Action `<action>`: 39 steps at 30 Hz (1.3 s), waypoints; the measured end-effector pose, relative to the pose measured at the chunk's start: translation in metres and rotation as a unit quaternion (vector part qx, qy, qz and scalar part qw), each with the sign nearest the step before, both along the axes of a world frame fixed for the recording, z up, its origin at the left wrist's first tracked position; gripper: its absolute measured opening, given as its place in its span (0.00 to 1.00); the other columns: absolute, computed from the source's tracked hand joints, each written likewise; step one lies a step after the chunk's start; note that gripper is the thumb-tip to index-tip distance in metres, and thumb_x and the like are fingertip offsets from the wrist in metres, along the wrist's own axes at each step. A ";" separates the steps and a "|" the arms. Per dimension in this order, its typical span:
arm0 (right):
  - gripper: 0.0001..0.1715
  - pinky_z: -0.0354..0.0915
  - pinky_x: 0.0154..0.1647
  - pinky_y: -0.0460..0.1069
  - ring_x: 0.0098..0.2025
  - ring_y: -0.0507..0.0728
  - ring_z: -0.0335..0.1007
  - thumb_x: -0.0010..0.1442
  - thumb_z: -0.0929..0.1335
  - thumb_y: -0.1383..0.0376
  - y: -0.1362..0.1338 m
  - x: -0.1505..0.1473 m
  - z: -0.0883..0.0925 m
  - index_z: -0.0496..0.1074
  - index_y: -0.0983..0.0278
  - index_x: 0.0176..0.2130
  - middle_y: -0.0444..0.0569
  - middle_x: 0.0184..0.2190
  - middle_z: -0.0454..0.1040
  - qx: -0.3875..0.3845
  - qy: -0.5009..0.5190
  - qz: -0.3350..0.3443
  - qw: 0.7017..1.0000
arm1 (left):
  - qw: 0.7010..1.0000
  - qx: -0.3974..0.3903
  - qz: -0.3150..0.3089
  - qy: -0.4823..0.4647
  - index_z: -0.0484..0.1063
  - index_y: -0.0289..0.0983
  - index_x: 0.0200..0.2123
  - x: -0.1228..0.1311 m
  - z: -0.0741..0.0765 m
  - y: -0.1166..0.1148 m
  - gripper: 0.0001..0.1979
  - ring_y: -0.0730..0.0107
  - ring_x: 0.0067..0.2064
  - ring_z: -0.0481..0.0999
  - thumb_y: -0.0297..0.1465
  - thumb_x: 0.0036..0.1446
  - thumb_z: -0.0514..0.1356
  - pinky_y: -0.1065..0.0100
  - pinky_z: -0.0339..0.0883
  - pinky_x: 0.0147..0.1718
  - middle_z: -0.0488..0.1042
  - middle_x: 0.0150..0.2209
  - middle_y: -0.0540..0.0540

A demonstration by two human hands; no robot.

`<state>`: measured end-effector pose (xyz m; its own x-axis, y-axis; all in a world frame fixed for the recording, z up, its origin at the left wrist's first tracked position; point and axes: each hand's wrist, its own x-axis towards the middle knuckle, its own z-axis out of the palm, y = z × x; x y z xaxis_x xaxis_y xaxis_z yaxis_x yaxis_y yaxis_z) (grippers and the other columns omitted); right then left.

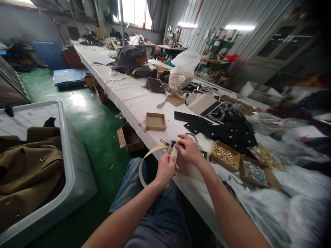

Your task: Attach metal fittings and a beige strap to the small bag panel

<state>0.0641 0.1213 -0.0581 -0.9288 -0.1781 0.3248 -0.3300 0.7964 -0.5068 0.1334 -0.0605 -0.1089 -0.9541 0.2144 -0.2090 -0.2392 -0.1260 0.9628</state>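
Observation:
Over the near table edge, my left hand is closed around the lower part of a pale beige strap. The strap curves out to the left and hangs in a loop above my lap. My right hand pinches the upper end, thumb and fingers bent; the exact contact is partly hidden. Just behind the hands lies a thin tool with a metal tip. Under my right wrist is a flat beige panel with a dark edge, partly covered by my arm.
A shallow cardboard box stands left of the hands. To the right are boxes of gold-coloured fittings and silver-coloured fittings, beside plastic bags. Black perforated pieces lie behind. A large bin with brown fabric stands at left.

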 end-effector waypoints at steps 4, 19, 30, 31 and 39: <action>0.10 0.69 0.65 0.62 0.57 0.67 0.79 0.71 0.70 0.62 0.006 -0.015 0.002 0.80 0.59 0.37 0.55 0.56 0.82 -0.027 -0.060 0.029 0.997 | 0.999 0.020 0.017 -0.040 0.66 0.41 0.42 -0.001 -0.002 0.009 0.16 0.66 0.19 0.72 0.46 0.79 0.59 0.67 0.62 0.18 0.80 0.28 0.45; 0.09 0.69 0.57 0.58 0.50 0.64 0.79 0.71 0.72 0.67 0.010 -0.024 -0.019 0.79 0.60 0.36 0.51 0.49 0.83 -0.016 -0.030 0.046 0.998 | 0.998 0.001 0.048 -0.047 0.68 0.39 0.42 -0.006 -0.027 0.018 0.16 0.67 0.19 0.72 0.44 0.80 0.60 0.69 0.63 0.19 0.82 0.28 0.43; 0.20 0.74 0.63 0.59 0.56 0.66 0.83 0.77 0.68 0.59 0.021 -0.039 -0.023 0.86 0.60 0.57 0.54 0.55 0.87 -0.064 -0.117 0.000 0.991 | 0.997 -0.005 0.045 -0.061 0.68 0.40 0.40 -0.011 -0.028 0.019 0.14 0.67 0.20 0.73 0.40 0.81 0.59 0.69 0.64 0.20 0.82 0.27 0.44; 0.19 0.74 0.63 0.60 0.57 0.67 0.83 0.76 0.70 0.56 0.023 -0.041 -0.022 0.87 0.60 0.57 0.53 0.55 0.87 -0.052 -0.118 0.001 0.992 | 0.997 -0.005 0.046 -0.059 0.68 0.40 0.40 -0.011 -0.029 0.019 0.15 0.67 0.20 0.72 0.41 0.81 0.59 0.69 0.64 0.20 0.81 0.27 0.44; 0.20 0.76 0.60 0.58 0.55 0.67 0.84 0.68 0.76 0.59 0.032 -0.053 -0.029 0.87 0.58 0.58 0.50 0.54 0.88 -0.038 -0.196 0.067 0.978 | 0.997 -0.019 0.036 -0.059 0.70 0.38 0.39 -0.008 -0.030 0.015 0.20 0.65 0.20 0.74 0.47 0.80 0.60 0.69 0.65 0.20 0.80 0.26 0.41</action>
